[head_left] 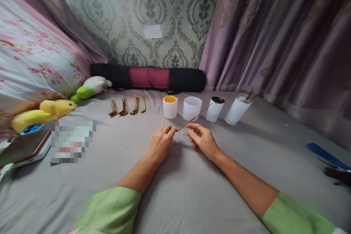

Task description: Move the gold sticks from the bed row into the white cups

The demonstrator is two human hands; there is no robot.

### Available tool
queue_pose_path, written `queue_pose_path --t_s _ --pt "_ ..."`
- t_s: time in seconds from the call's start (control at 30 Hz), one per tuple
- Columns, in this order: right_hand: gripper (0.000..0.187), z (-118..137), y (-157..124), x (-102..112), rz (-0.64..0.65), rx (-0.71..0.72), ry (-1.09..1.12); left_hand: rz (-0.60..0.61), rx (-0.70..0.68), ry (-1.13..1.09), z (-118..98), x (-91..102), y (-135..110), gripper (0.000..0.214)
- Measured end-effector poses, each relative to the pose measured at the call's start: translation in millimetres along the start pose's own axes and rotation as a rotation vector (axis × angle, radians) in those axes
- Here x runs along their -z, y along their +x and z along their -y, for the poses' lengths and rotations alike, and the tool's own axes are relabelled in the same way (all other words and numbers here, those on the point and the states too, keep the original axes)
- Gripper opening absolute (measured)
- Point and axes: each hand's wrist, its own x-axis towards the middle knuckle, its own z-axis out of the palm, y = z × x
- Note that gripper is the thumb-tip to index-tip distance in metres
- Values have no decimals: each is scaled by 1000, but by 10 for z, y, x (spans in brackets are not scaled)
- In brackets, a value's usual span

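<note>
We see grey-green damask wallpaper (pixel 170 7) at the back, with a white paper patch (pixel 153 31) stuck on it. Mauve curtains (pixel 274 36) cover the right side, with a strip of the same fabric top left. Floral bedding (pixel 33 55) is piled on the left. A grey bed sheet (pixel 192 190) spans the foreground. A black-and-magenta roll (pixel 149 78) lies along the wall base. Light is soft and even, shadows faint.

1. Soft, even light, moderately bright; no glare on the grey sheet (pixel 175 190)
2. Faint, diffuse shadows lie beside the cups (pixel 192 108) and under the forearms (pixel 137 175)
3. The thin stick (pixel 193 118) at centre is sharp; the green sleeves (pixel 109 208) at the bottom edge are blurred
4. Wide-angle bending curves the curtain (pixel 287 44) and the frame's edges
5. A pixelated patch (pixel 72 140) masks something at left
</note>
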Motion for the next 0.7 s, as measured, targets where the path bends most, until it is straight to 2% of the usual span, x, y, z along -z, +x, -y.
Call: queue_pose_path --t_s 0.23,0.47,0.7 --pt "37 3 -11 1 17 -5 72 42 -16 21 -23 1 -4 28" --pt "37 16 2 0 4 -68 153 77 -36 17 -28 1 0 26" --pt "35 -25 25 7 -7 -84 197 73 -17 -13 -33 -13 2 27"
